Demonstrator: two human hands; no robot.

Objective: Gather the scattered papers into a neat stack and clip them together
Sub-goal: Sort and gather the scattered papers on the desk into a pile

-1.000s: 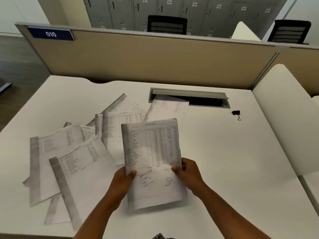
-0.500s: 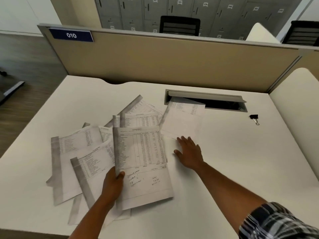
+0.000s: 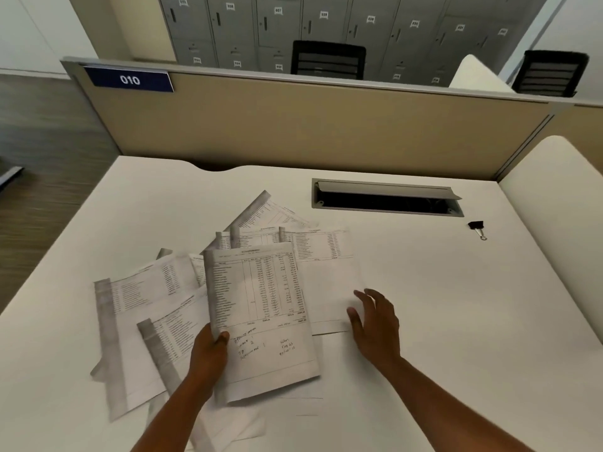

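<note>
My left hand (image 3: 208,353) grips the left edge of a printed sheet (image 3: 261,314) with handwriting at its bottom, thumb on top, lifted a little above the white desk (image 3: 456,321). My right hand (image 3: 375,324) has relaxed fingers touching the right edge of another sheet (image 3: 326,282) that lies flat beside the held one. Several more printed sheets (image 3: 140,308) lie fanned and overlapping to the left and behind. A black binder clip (image 3: 477,227) sits far right on the desk, well away from both hands.
An open cable tray slot (image 3: 386,199) is cut into the desk behind the papers. A beige partition (image 3: 310,132) with a blue "010" sign (image 3: 130,79) closes off the back. A white divider (image 3: 561,203) borders the right side.
My right hand has dragged the far sheet from the cable slot toward me, and it now lies next to the held sheet. My left hand keeps its grip on the sheet.
</note>
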